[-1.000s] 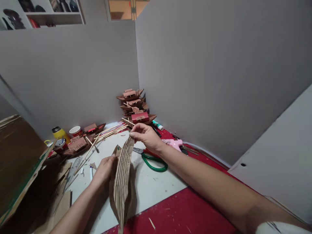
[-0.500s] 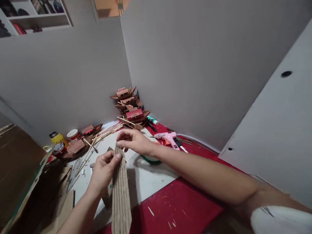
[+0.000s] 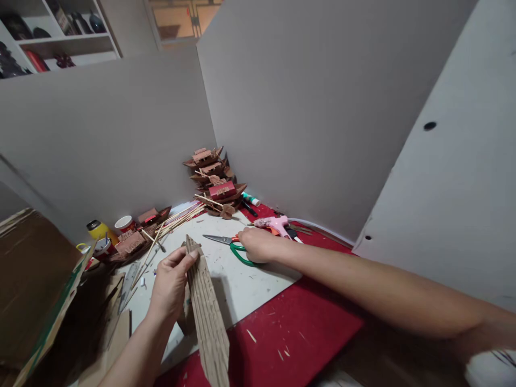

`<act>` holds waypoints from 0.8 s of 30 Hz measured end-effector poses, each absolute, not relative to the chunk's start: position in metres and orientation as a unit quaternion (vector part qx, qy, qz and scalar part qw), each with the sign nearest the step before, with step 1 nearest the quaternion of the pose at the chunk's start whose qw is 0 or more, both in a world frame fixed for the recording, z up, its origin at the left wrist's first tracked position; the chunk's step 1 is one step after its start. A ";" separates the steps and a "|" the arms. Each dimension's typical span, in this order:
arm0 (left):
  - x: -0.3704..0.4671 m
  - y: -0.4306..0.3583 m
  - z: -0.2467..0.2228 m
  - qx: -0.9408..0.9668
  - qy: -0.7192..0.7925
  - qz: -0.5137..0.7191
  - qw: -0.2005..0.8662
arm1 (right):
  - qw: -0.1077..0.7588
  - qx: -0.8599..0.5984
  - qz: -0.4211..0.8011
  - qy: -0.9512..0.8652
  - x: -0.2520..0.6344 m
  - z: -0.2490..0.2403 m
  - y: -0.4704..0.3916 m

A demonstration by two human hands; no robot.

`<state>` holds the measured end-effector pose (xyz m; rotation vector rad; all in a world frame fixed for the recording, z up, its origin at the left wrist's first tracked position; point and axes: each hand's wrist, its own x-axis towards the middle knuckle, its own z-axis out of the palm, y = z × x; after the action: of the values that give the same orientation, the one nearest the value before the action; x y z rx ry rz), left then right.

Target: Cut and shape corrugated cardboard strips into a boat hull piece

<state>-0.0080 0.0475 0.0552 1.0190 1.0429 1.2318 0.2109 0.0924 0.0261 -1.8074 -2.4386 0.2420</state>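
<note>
Half a second on, the right hand (image 3: 258, 246) has left the top of the corrugated cardboard strip (image 3: 207, 312) and dropped to the table (image 3: 242, 279), where it now lies over the green handles of the scissors (image 3: 231, 245). Its fingers curl down around those handles, though whether the grip has actually closed on them cannot be told. The scissor blades point left across the white sheet, clear of the hand.

Alone on the strip now, the left hand (image 3: 171, 282) pinches its upper end between thumb and fingertips, a grip clamped on the cardboard's edge. Tilted, the strip runs from just left of the scissors down toward the near edge of the view, over the seam where white sheet meets red mat (image 3: 294, 333).

Just beyond the right hand lies a pink glue gun (image 3: 277, 224). Farther back, in the corner of the grey partition walls, stands a stack of brown model boats (image 3: 212, 177). Bamboo sticks (image 3: 173, 223) fan out to the left of them, near a yellow bottle (image 3: 98, 230) and a red-and-white cup (image 3: 124, 223). A large brown cardboard sheet (image 3: 32, 279) fills the near left.
</note>
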 end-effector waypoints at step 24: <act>-0.030 0.047 0.074 0.452 0.428 0.629 0.466 | 0.235 -0.444 0.257 -0.825 0.187 0.026 0.052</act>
<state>-0.0303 0.0472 0.0736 1.1095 1.0515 1.5443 0.1873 0.0519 0.0256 -1.2191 -2.2646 0.7045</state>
